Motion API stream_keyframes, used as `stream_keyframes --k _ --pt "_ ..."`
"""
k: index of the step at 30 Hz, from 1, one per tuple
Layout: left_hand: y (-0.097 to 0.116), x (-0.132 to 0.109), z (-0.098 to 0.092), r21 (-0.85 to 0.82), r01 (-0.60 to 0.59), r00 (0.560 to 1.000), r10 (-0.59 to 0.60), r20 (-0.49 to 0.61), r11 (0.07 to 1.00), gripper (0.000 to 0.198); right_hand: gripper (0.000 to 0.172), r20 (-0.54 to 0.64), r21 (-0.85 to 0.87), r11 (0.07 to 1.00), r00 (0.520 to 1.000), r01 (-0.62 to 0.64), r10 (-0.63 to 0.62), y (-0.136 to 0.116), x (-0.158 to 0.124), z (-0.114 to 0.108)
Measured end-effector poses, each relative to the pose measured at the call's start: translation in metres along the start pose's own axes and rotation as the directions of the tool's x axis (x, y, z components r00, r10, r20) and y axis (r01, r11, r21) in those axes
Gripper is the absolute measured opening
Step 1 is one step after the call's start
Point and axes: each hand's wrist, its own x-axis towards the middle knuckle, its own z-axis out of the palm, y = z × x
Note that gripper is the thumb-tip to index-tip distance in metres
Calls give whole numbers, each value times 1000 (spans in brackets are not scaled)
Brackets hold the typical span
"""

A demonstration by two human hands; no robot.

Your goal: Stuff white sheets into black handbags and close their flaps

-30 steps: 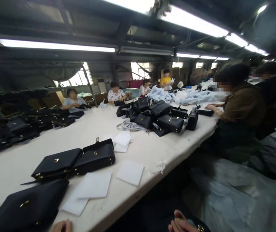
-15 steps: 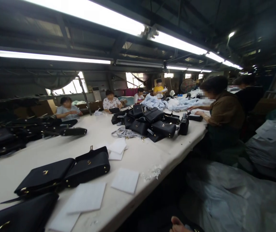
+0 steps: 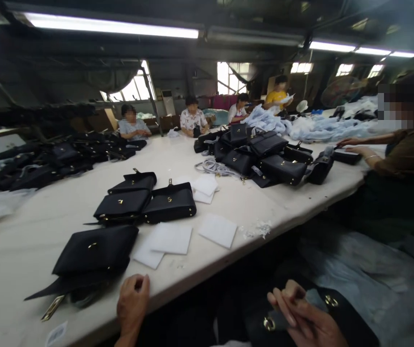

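Observation:
My left hand (image 3: 132,303) is at the near table edge, its fingers curled closed, and nothing shows in them. Just beyond it a black handbag (image 3: 96,253) with a gold clasp lies on the table, its flap spread toward me. Low on the right, my right hand (image 3: 306,313) is over another black bag (image 3: 351,318) with gold ring fittings, below the table's edge. Its fingertips are pressed together beside greyish wrapping (image 3: 313,295) near the fittings. Whatever they pinch is too small to make out.
White foam sheets (image 3: 172,237) and plastic scraps (image 3: 257,229) lie along the near edge of the pale table (image 3: 207,270). More bags (image 3: 169,202) are beyond, with a heap (image 3: 265,154) further back. A co-worker (image 3: 409,144) stands at right; several others sit opposite.
My view has swung right and down. My left hand has come into view at the table edge, and more of my right hand and the bag under it now shows.

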Motion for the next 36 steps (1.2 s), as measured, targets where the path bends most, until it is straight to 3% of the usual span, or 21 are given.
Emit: stream_keyframes --k 2,4,6,7,9,11,12,13,16,19,21,23,26,28,32,36 --pt "23 -17 -17 -176 187 979 -169 111 966 30 18 96 -26 999 995 31 -28 -11 -9 27" --pt "55 -39 -38 -366 176 968 -93 232 914 36 15 241 -61 997 970 46 -30 -21 -14 54" --pt "91 -63 -54 -542 16 926 192 326 840 43 14 373 -100 994 928 41 -1 -25 -11 80" --pt "107 -74 -58 -619 -116 868 382 316 777 58 14 420 -115 993 907 32 19 -26 -6 92" --pt "134 -90 -60 -634 -358 735 626 261 685 84 13 479 -127 992 876 6 56 -23 9 116" --pt "150 -96 -54 -554 -545 629 743 227 630 97 10 492 -104 994 868 -21 70 -17 26 138" --pt "154 -96 -50 -508 -593 613 759 219 625 95 9 487 -86 996 870 -34 71 -13 34 149" --pt "156 -94 -47 -466 -611 628 751 206 639 89 7 473 -69 997 878 -46 73 -8 41 159" --pt "155 -81 -40 -373 -545 761 629 156 751 64 8 462 -69 993 879 -94 116 9 58 185" --pt "150 -63 -40 -282 -432 835 498 233 856 73 14 484 -96 983 856 -155 183 26 72 206" --pt "143 -53 -41 -233 -404 808 465 362 885 99 14 438 -43 976 874 -213 210 34 81 216" --pt "133 -47 -43 -219 -454 740 503 447 863 121 13 362 60 956 899 -287 247 37 90 220" --pt "116 -51 -46 -213 -567 663 594 456 796 126 15 312 187 897 890 -400 332 35 97 217" --pt "109 -62 -45 -194 -601 675 622 397 776 114 17 311 231 870 880 -435 358 33 97 214" --pt "104 -88 -40 -184 -597 757 625 193 781 96 25 323 239 870 880 -432 348 38 95 209" --pt "95 -86 -40 -148 -546 820 563 107 824 79 67 402 -36 925 842 -378 360 36 88 199"
